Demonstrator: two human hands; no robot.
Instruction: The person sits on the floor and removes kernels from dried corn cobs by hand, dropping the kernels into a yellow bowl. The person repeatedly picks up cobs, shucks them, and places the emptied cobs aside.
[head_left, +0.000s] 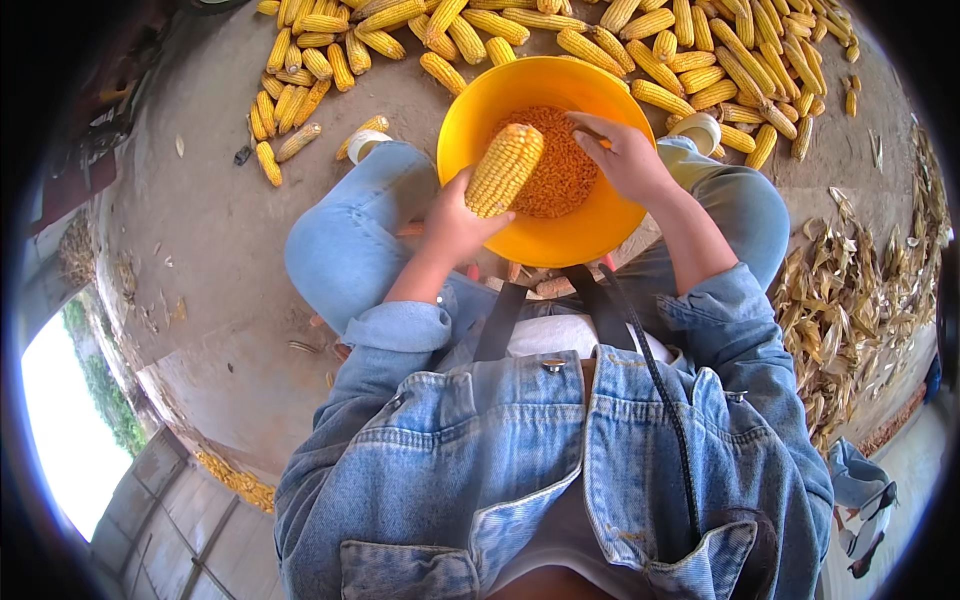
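An ear of corn, full of yellow kernels and husked, is gripped in my left hand over the left part of a yellow plastic basin. Loose orange kernels cover the basin's bottom. My right hand reaches over the basin's right rim, fingers pointing left above the kernels. A small thin object shows at its fingers; what it is, and how firmly it is held, I cannot tell. The basin sits between my bent knees.
Many husked corn ears lie on the concrete floor beyond the basin, some against my shoes. Dry husks are heaped at the right. Several cobs lie below the basin. A black strap hangs down my front.
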